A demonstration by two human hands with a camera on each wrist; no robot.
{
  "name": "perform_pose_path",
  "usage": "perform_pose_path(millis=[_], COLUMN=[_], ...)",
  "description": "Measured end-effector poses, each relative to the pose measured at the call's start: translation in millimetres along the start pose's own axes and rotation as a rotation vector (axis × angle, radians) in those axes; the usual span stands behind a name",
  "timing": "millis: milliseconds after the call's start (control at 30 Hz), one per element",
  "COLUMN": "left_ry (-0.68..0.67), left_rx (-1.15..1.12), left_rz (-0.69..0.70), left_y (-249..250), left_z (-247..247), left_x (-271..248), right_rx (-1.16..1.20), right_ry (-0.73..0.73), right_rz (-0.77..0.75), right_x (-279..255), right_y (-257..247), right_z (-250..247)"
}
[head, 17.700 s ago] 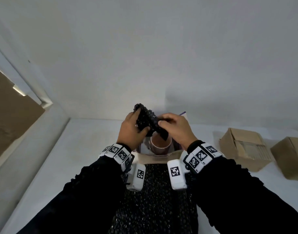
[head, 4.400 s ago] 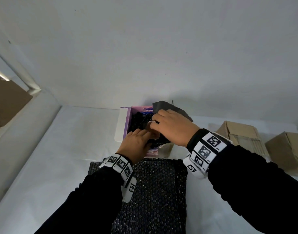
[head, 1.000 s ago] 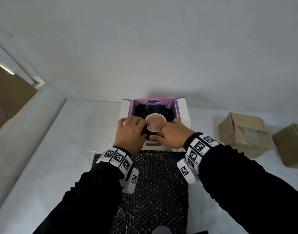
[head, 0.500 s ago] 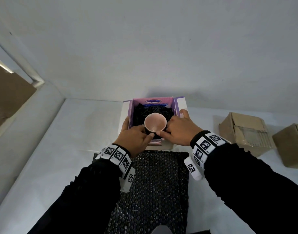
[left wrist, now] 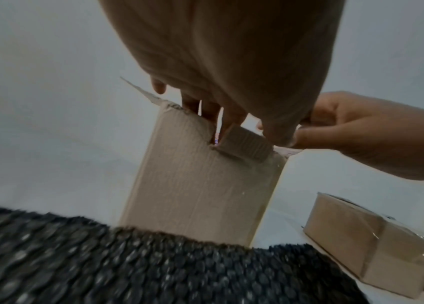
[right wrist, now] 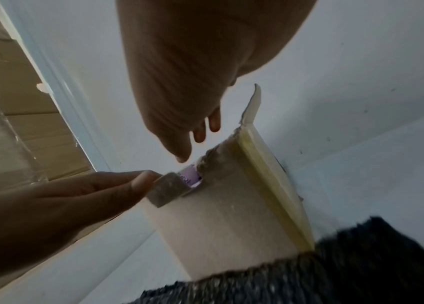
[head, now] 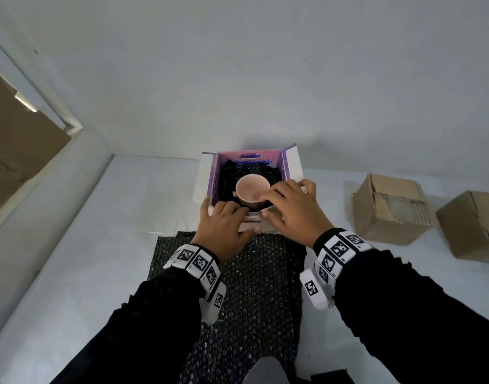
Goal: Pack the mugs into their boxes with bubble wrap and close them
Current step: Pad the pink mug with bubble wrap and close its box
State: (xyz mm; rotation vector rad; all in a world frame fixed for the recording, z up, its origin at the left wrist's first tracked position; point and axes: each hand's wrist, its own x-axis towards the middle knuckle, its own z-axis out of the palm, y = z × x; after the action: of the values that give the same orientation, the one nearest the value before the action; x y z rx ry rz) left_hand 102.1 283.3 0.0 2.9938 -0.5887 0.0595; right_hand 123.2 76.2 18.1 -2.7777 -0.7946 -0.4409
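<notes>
An open box (head: 203,176) with a purple inside stands on the white table against the wall. In it a pink mug (head: 253,189) sits upright, mouth up, bedded in black bubble wrap (head: 249,169). My left hand (head: 224,221) grips the box's near wall (left wrist: 200,185), fingers hooked over the rim and thumb outside by a torn cardboard tab (left wrist: 244,146). My right hand (head: 290,207) hovers over the near right corner with fingers spread loosely; its fingertips reach the mug's rim and hold nothing. The mug's body is hidden by the wrap and my hands.
A flat sheet of black bubble wrap (head: 237,286) lies on the table (head: 99,245) just in front of the box, under my wrists. Two brown cardboard boxes (head: 390,209) (head: 476,225) sit to the right. A wall stands close behind the box.
The mug has gone from wrapped in my hands down into the box. Over the last half second both hands left its sides; the left took the near wall, the right opened.
</notes>
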Motion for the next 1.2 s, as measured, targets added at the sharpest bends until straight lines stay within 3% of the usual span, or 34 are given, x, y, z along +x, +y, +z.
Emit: perform_pose_path(millis=[100,167,233,267,367,433,533,633,733,800,867,967,1067,1133,1200], left_ry=[0.14,0.21,0.192,0.118,-0.3,-0.492,-0.518,-0.543,-0.412,-0.18,0.02,0.053,0.107,0.114,0.109], left_rx=[-0.061,-0.072,-0.061,-0.046,0.077,0.069,0.022,-0.011,-0.083,-0.113,-0.092,-0.059,-0.121,-0.215,-0.33], left_rz=[0.03,0.046,0.017,-0.022,-0.138,-0.111,-0.017,0.028,0.002,-0.006,0.093,0.233,0.266,0.235,0.164], left_y=[-2,-4,-6,-8,-18,-28,-39,-46,-49,-49,-49,-54,-62,-63,-62], left_z=[8,13,17,18,28,35,41,40,32,22,6,-12,-25,-35,-44], left_x=[-23,-43,-62,-70,-92,-104,-112,-114,-116,-116,-112,-96,-80,-76,-74], right_rx=[0.211,0.259,0.241,0.197,-0.039,-0.095,-0.051,0.041,0.361,0.581,0.666,0.724,0.844,0.931,0.984], right_ry=[0.04,-0.054,-0.205,-0.266,-0.43,-0.517,-0.459,-0.243,-0.002,0.022,0.001,0.013,0.11,0.028,-0.231], right_rz=[-0.017,0.05,0.191,0.286,0.604,0.732,0.785,0.768,0.663,0.607,0.543,0.498,0.601,0.68,0.672], right_x=[-22,-43,-64,-74,-95,-102,-104,-100,-97,-92,-84,-67,-52,-48,-48], right_y=[-17,-30,-43,-50,-71,-81,-91,-106,-121,-130,-136,-143,-147,-144,-139], right_z=[4,14,28,36,52,57,62,65,62,53,41,27,10,0,-5])
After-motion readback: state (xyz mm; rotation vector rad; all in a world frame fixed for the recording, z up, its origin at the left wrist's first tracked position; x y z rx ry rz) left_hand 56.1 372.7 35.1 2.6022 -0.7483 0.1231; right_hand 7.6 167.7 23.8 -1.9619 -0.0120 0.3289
